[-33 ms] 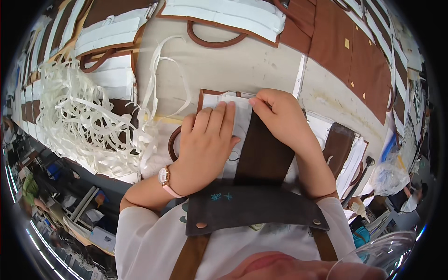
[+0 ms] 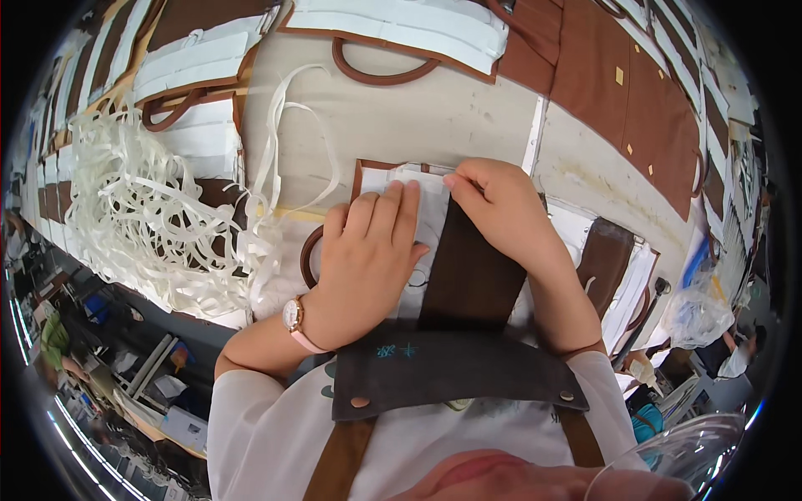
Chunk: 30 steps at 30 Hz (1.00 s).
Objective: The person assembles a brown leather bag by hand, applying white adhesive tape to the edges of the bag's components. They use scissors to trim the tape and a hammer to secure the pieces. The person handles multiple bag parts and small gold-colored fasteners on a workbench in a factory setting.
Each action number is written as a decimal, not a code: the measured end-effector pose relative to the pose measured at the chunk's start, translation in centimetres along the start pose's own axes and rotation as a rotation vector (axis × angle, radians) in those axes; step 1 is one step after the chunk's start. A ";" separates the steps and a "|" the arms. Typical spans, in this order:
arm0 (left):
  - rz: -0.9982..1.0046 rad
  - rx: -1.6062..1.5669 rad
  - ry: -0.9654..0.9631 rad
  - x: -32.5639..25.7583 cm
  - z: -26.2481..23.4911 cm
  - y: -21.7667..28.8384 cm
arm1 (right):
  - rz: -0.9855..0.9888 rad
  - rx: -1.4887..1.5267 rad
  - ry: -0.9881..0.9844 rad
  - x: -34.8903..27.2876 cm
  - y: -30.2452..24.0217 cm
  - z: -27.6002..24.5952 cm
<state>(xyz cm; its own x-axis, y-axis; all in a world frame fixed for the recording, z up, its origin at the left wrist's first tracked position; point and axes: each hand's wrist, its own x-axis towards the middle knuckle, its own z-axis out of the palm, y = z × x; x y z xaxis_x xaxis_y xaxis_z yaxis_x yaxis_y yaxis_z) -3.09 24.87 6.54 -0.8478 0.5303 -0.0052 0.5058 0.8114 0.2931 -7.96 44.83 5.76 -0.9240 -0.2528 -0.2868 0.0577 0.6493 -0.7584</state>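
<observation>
A bag panel with a white backing sheet (image 2: 433, 204) and brown edging lies on the table in front of me. My left hand (image 2: 368, 255) rests flat on the white sheet, fingers stretched out and thumb apart. My right hand (image 2: 494, 200) is closed, with thumb and forefinger pinched at the sheet's upper right edge; the other fingers curl under. Dark brown material (image 2: 468, 271) runs down beside the white sheet, below the right hand. Left of the left hand a brown loop handle (image 2: 309, 257) sticks out.
A tangled heap of white tape strips (image 2: 159, 225) lies at the left. Beyond my hands is another white-backed panel (image 2: 401, 25) with a brown handle (image 2: 384, 77). Brown pieces (image 2: 622, 100) spread at the far right. A clear plastic bag (image 2: 697, 317) hangs near the right edge.
</observation>
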 end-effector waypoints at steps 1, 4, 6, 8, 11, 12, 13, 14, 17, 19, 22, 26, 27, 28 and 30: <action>0.002 -0.004 -0.003 0.0 0.0 0.0 | -0.011 -0.005 0.008 0.0 0.0 0.1; 0.004 -0.012 -0.006 0.1 0.1 0.0 | -0.037 -0.037 0.050 0.0 0.2 0.7; -0.002 -0.023 -0.007 0.1 0.3 0.1 | -0.041 -0.060 0.053 0.0 0.2 0.7; -0.006 -0.010 -0.018 0.2 0.0 0.1 | -0.041 -0.073 0.031 0.0 0.1 0.5; -0.004 -0.014 -0.021 0.2 0.0 0.2 | -0.032 -0.032 0.034 0.0 0.2 0.4; -0.003 -0.017 -0.018 0.2 0.0 0.1 | -0.039 -0.047 0.036 0.1 0.3 0.4; -0.001 -0.019 -0.017 0.3 0.0 0.0 | -0.047 -0.063 0.039 0.1 0.3 0.5; 0.000 -0.024 -0.019 0.4 0.0 0.0 | -0.052 -0.079 0.039 0.1 0.4 0.5; -0.002 -0.035 -0.019 0.5 0.0 -0.1 | -0.034 -0.072 0.039 0.0 0.0 0.5; -0.003 -0.039 -0.015 0.6 0.1 -0.2 | -0.041 -0.083 0.045 0.1 0.1 0.5; -0.008 -0.039 -0.023 0.8 0.2 -0.3 | -0.073 -0.137 0.058 0.1 0.3 0.9; -0.021 -0.016 -0.032 0.9 0.3 -0.3 | -0.069 -0.243 0.207 -1.3 -0.8 1.1; -0.026 -0.010 -0.028 0.8 0.4 -0.3 | -0.107 -0.209 0.200 -1.8 -1.0 0.6; -0.020 0.001 -0.016 0.8 0.5 -0.3 | -0.145 -0.174 0.194 -2.7 -0.8 -0.3; -0.012 0.017 0.008 0.7 0.6 0.0 | -0.237 -0.091 0.149 -4.1 0.5 -1.6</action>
<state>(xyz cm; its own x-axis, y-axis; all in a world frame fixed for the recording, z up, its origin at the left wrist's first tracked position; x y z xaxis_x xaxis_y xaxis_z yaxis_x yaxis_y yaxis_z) -3.58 25.35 5.95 -0.8548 0.5190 -0.0008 0.4986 0.8216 0.2764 -4.72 47.38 7.51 -0.9534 -0.3015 -0.0141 -0.1940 0.6479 -0.7366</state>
